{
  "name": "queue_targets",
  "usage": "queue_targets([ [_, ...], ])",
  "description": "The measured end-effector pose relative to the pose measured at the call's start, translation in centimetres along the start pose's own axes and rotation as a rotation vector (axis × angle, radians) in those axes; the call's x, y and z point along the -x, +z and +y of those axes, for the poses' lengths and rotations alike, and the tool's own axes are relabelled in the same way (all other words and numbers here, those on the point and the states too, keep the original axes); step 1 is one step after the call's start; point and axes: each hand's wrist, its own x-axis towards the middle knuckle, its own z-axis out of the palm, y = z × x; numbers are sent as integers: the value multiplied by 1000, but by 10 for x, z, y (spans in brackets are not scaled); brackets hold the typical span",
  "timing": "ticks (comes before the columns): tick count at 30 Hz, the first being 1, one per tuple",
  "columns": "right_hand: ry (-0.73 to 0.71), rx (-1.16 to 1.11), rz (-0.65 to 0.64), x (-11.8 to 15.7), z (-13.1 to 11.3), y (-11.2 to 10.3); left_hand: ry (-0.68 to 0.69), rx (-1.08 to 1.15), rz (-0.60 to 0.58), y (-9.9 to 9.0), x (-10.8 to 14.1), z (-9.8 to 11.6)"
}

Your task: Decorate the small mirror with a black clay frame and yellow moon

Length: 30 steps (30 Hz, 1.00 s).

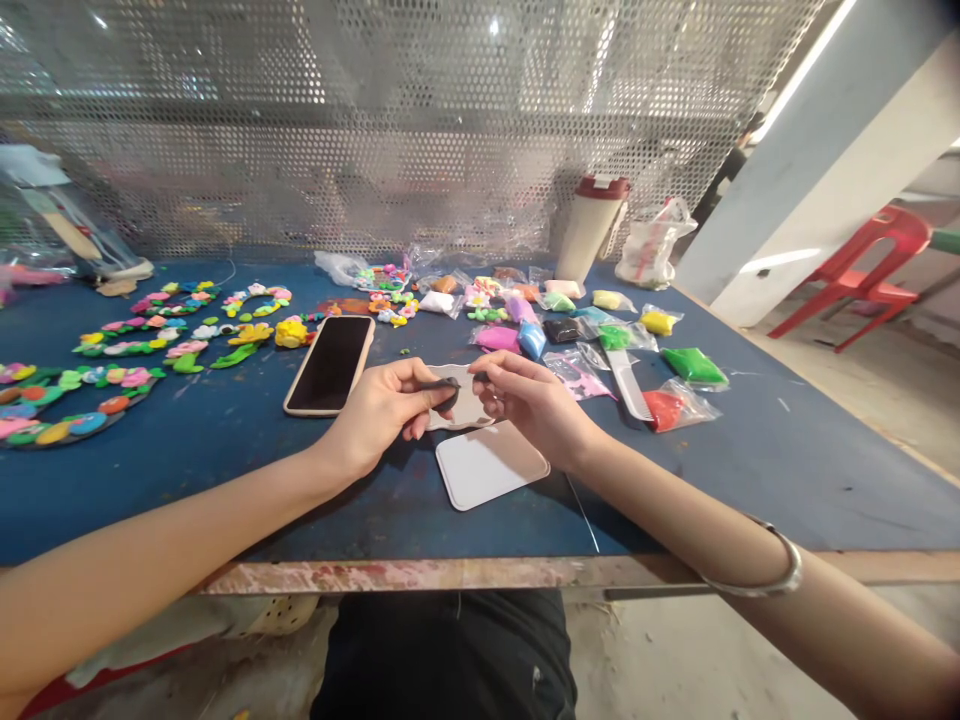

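My left hand [382, 408] pinches a dark grey lump of clay [444, 392] between thumb and fingers. My right hand [532, 405] comes in from the other side, its fingertips bunched just beyond the lump, above a thin beige shaped sheet [461, 405]. I cannot tell whether those fingertips hold anything. Below the hands lies a white rounded-square tile [491, 465]. A smartphone [330, 365], face up in a pale case, rests just left of my left hand. Neither hand touches it.
Clay flower wreaths [112, 375] cover the blue work table [750, 460] at left. Several bagged clay colours [600, 340] lie at the back, near a beige tumbler [589, 230] and a plastic bag [652, 245]. A perforated metal screen [375, 130] stands behind. A red chair [855, 280] is at right.
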Motion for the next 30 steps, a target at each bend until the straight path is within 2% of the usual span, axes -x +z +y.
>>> queue_targets([
  [5,-205,116,71,2,-3,0,-32,-10,1,0,1,-1],
  [9,-411,379,13,3,-3,2,-56,-39,-56,2,3,-3],
  [11,-468,520,-17,3,-3,3,-67,-45,-115,3,3,-4],
  [13,-448,570,-30,3,-1,4,-75,-42,-188,4,4,-5],
  [16,-346,498,-41,2,2,3,-69,-23,-276,6,6,-5],
  [19,-320,449,-21,0,5,3,-52,-66,-300,8,7,-4],
  [21,-323,465,-42,0,5,3,-41,-169,-284,8,7,-5],
  [25,-342,700,-96,2,0,6,-32,-311,-285,7,9,-7],
  [28,-427,884,-46,4,-5,7,-53,-280,-320,6,10,-4],
  [30,-461,930,4,5,-8,7,-74,-241,-350,5,10,-2],
])
